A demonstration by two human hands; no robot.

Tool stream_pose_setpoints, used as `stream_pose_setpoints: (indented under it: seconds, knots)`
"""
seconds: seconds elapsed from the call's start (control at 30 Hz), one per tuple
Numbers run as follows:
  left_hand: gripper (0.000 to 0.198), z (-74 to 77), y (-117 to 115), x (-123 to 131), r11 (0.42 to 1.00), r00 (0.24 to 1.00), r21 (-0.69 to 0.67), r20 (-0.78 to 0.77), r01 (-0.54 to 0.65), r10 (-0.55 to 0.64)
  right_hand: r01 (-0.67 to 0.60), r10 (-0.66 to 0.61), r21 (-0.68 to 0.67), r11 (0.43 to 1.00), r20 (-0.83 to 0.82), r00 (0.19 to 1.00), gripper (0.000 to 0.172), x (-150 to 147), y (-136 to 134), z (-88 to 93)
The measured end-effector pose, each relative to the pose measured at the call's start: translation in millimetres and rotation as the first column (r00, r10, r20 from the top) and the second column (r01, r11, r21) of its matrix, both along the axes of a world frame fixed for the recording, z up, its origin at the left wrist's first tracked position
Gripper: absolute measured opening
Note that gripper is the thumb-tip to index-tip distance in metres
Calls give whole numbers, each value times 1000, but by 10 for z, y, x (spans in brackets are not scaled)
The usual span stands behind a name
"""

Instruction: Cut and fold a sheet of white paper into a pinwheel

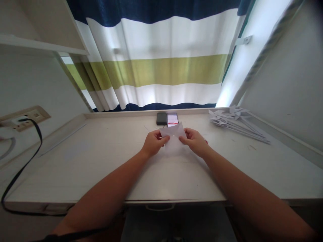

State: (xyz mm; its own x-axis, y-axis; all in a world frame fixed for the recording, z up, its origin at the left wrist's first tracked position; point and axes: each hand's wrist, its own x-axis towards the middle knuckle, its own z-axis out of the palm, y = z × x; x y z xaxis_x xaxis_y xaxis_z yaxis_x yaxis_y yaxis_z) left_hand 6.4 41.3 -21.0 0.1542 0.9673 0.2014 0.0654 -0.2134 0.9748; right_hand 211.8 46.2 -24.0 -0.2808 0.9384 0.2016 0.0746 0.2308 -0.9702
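A piece of white paper (173, 143) is held up over the middle of the desk, with a small bright spot near its centre. My left hand (153, 143) pinches its left side, thumb on the near face and fingers behind. On the opposite side my right hand (195, 142) grips the paper in the same way. Something red shows in part beside the right hand, too small to name. Directly behind the paper lie a small black case (161, 118) and a phone (172, 118) with a lit screen.
Folded white paper pinwheels on sticks (234, 121) are heaped at the back right of the desk (101, 168). A thin white stick (63, 139) lies at the left. A black cable (27, 161) hangs from the wall socket (27, 117). A striped curtain (161, 70) covers the window behind.
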Motion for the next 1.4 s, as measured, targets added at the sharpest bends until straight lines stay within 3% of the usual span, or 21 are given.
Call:
stream_pose_setpoints:
  seconds: [0.3,0.5,0.6,0.7,0.8,0.93,1.1,1.23,1.4]
  knots:
    - [33,22,-1,-20,998,1000,-50,-5,25,-26,110,-111,70,992,13,994,34,10,-6,-13]
    - [37,17,4,-24,994,999,-102,29,45,-42,165,-193,143,976,216,957,29,25,14,10]
    - [39,10,31,-44,994,998,-112,69,1,6,260,-331,221,940,405,852,21,188,55,77]
    - [42,-1,71,-79,990,991,-128,117,-54,69,327,-432,282,902,591,681,11,413,90,151]
    - [42,-14,104,-104,983,978,-155,164,-101,127,301,-390,259,918,732,559,8,552,99,166]
    - [40,-16,115,-103,971,961,-202,216,-131,174,212,-273,190,958,831,485,8,558,84,117]
    - [38,18,88,-88,960,942,-239,263,-147,209,126,-172,127,984,862,476,14,529,26,126]
    - [39,59,60,-89,953,930,-251,281,-168,237,106,-165,129,986,852,496,14,489,-23,165]
    - [38,99,48,-102,944,916,-256,285,-211,282,128,-187,137,982,774,605,19,401,-33,189]
